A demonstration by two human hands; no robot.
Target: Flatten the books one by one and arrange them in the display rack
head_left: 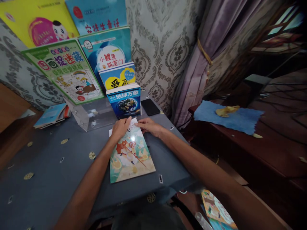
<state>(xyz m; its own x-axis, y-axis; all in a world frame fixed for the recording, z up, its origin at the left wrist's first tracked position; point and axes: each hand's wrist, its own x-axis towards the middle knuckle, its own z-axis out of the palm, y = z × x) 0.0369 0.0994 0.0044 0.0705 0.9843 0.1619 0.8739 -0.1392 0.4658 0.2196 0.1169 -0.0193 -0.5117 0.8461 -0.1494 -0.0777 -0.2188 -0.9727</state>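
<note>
A picture book (pixel 133 159) with a pale green cover and an illustrated figure with a staff lies flat on the table. My left hand (pixel 121 128) rests across the upper left part of its cover, fingers stretched forward. At the top right edge, my right hand (pixel 151 127) has its thumb on the cover and its other fingers curled at the side of the book. Just beyond both hands, a blue book with a globe (pixel 126 103) stands upright at the front of a stepped row of books.
A clear acrylic stand (pixel 87 116) supports upright books, including a green one (pixel 69 73). A black phone (pixel 150 107) lies right of them. Stacked books (pixel 51 115) are at the left. A blue cloth (pixel 227 116) covers part of a dark red bench; more books (pixel 217 207) lie below, right.
</note>
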